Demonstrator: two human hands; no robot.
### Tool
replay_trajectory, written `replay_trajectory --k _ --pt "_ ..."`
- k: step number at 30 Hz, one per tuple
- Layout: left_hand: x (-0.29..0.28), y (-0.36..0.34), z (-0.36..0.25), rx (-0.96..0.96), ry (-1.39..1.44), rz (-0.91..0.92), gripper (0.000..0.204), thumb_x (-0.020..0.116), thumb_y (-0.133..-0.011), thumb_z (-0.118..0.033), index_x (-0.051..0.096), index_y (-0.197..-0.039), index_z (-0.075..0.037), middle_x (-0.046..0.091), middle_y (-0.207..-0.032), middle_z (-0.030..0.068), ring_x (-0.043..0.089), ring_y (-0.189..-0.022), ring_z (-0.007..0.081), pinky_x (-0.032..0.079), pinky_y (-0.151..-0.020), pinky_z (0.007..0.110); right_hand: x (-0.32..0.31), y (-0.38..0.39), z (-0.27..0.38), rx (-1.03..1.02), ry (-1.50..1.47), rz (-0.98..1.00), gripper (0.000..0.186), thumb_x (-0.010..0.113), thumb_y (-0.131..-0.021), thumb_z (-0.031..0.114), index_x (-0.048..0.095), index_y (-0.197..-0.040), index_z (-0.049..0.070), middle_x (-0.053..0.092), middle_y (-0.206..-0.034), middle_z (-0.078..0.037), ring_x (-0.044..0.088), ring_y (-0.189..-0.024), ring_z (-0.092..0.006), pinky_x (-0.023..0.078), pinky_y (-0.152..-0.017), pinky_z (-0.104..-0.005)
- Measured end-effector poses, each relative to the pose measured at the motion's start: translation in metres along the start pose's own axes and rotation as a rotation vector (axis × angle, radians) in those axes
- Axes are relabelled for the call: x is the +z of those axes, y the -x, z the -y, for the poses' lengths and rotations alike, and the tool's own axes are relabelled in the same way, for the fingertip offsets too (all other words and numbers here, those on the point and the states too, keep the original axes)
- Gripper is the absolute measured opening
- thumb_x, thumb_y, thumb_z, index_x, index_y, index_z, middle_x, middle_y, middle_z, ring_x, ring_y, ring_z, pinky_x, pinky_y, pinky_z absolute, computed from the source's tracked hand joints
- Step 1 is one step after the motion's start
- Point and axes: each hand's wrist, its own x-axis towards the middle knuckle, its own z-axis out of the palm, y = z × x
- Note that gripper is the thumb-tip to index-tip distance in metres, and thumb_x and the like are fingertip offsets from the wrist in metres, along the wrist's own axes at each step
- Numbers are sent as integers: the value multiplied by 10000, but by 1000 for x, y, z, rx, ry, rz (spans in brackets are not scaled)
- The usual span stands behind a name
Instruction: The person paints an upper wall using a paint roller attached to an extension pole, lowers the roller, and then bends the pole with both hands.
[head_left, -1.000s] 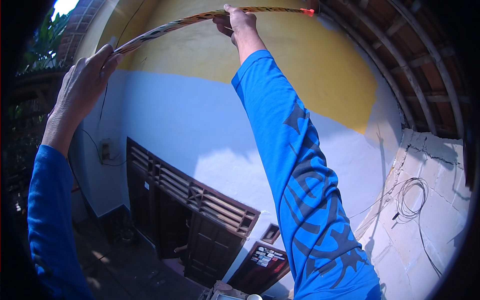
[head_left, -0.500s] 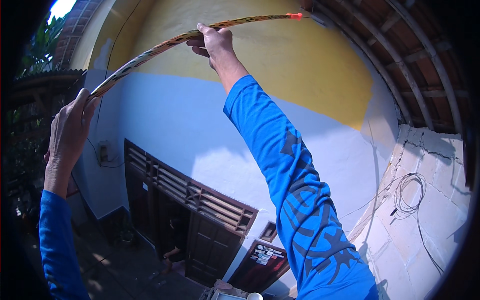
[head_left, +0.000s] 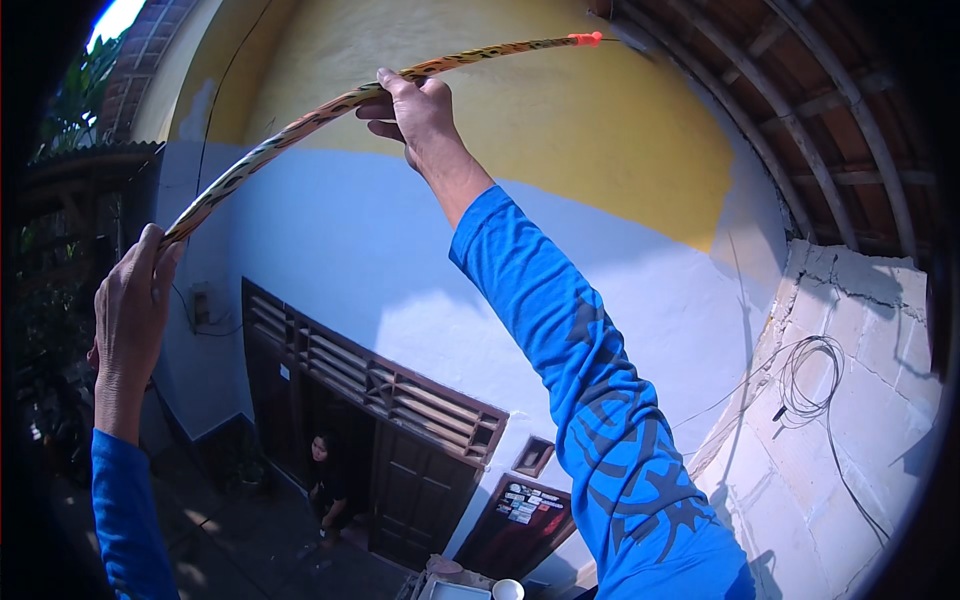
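Note:
A long patterned pole arcs across the upper view, with an orange fitting at its far end against the yellow wall. My left hand grips its near end at the left. My right hand holds it farther along, with thumb and fingers around it. A thin line shows just beyond the orange fitting.
Below are the pale blue wall, a wooden doorway with a person in it, and a white cup. At right, coiled wire hangs over a white block wall beneath roof beams. Plants stand at left.
Both my hands have moved lower in the view with the pole, the right one also shifting left. The orange end has shifted left and slightly down. The person in the doorway has become visible.

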Motion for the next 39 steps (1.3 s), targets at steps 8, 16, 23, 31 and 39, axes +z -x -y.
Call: replay_trajectory --k 8,16,23,31,39 --pt "-6 -1 -11 50 -45 -17 219 529 -1044 -281 550 -1053 -63 651 -831 131 665 -678 303 528 -582 431 -9 2 -1 28 -1 19 261 609 -977 253 550 -1075 18 710 -946 -122 733 -781 -220 579 -653 -346" --pt "-8 -8 -35 22 -16 21 219 549 -1029 -273 555 -1059 -56 660 -854 140 673 -706 333 544 -615 451 -26 -2 4 22 4 -2 263 622 -964 265 556 -1066 32 712 -935 -118 732 -780 -226 568 -643 -344" --pt "-15 -34 -66 16 21 45 270 528 -1037 -334 563 -1023 -67 657 -817 126 679 -703 314 539 -611 451 -49 -22 22 2 42 -77 246 632 -954 252 597 -1041 25 715 -898 -122 729 -784 -223 564 -641 -337" --pt "-20 -50 -80 -23 35 95 298 512 -1037 -365 574 -1049 -74 655 -850 146 672 -781 365 511 -652 481 -58 -36 35 -30 51 -111 246 627 -957 253 599 -1041 23 717 -893 -125 731 -785 -227 565 -639 -335" --pt "-25 -30 -72 -20 51 86 261 539 -1032 -327 549 -990 -70 642 -798 126 671 -710 330 525 -622 464 -49 -16 26 31 74 -68 254 599 -976 269 610 -1050 26 725 -902 -126 731 -778 -223 575 -640 -331"
